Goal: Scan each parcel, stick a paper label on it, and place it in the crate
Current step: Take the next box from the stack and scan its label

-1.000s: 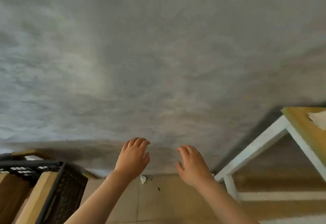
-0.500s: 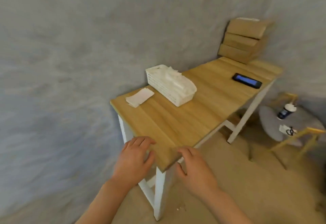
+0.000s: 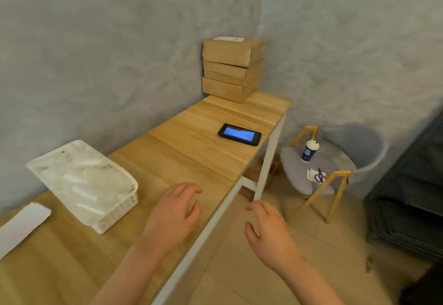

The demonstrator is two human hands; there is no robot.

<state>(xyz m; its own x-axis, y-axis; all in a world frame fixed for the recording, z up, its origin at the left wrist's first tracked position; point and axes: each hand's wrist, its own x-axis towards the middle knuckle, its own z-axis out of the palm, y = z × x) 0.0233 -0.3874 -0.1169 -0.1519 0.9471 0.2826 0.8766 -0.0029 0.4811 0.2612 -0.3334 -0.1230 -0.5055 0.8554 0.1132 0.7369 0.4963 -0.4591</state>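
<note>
Both hands empty w/ fingers loosely spread, left hand (image 3: 176,213) over the desk (image 3: 182,146), right hand (image 3: 268,230) off its edge; cardboard parcels (image 3: 230,69) stacked at far corner, phone (image 3: 239,134) nearby, crate not visible — looks like parcels remain.

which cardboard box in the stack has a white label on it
The top brown cardboard box: a white label lies on its upper face; the boxes beneath show none.

home packing corner | desk (image 3: 191,141) | boxes (image 3: 227,69) | chair (image 3: 335,160)
</note>
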